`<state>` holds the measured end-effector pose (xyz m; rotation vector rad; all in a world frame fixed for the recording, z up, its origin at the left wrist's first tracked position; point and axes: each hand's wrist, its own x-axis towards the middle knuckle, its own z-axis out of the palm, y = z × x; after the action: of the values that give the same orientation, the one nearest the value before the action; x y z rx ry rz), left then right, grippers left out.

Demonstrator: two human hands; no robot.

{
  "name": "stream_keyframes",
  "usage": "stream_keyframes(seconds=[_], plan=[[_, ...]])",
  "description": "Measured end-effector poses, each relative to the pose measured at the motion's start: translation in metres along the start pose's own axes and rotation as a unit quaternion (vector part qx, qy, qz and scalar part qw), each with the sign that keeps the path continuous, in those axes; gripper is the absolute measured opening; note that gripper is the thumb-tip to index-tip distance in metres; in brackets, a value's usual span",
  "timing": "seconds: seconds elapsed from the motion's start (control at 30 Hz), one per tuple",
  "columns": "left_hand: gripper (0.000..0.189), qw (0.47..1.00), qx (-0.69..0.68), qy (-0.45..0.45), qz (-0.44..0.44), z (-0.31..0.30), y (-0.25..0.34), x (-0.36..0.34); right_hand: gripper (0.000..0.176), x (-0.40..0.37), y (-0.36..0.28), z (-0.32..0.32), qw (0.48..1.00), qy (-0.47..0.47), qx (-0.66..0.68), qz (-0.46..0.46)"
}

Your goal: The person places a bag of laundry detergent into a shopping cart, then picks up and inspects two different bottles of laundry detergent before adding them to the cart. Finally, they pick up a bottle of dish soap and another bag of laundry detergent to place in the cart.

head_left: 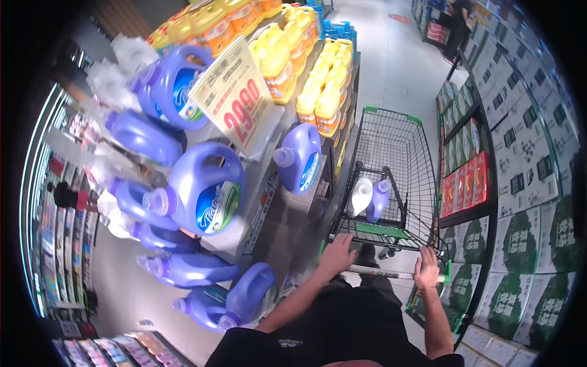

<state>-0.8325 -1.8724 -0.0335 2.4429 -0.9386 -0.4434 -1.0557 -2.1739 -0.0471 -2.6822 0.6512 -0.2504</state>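
A shopping cart (400,144) with a black wire basket and green trim stands in front of me. My left hand (337,255) rests at the left end of its handle (385,273), fingers stretched forward rather than wrapped round it. Over the handle's right end lies my right hand (426,270), its fingers also extended. Inside the cart, close to the handle, are a white bottle (362,197) and a purple bottle (379,200) side by side.
Purple detergent jugs (208,192) crowd a display on my left, under a price sign (234,98) reading 29.90. Yellow bottles (324,79) stand beyond. Stacked cartons (516,293) line the right side. Between them an aisle floor (391,73) leads towards a person (460,27).
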Motion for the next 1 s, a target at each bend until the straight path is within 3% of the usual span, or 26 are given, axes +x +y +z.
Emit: stream_keyframes(seconds=[0.37,1.0], plan=[[0.059,1.000,-0.006,0.010,-0.008,-0.001,0.023,0.068,0.038,0.074,0.027,-0.015,0.999,0.016,0.027,0.006],[0.056,0.997,0.021,0.065,-0.047,-0.001,0.042,0.284,0.037,0.302,0.114,-0.010,0.998,0.034,0.047,-0.009]])
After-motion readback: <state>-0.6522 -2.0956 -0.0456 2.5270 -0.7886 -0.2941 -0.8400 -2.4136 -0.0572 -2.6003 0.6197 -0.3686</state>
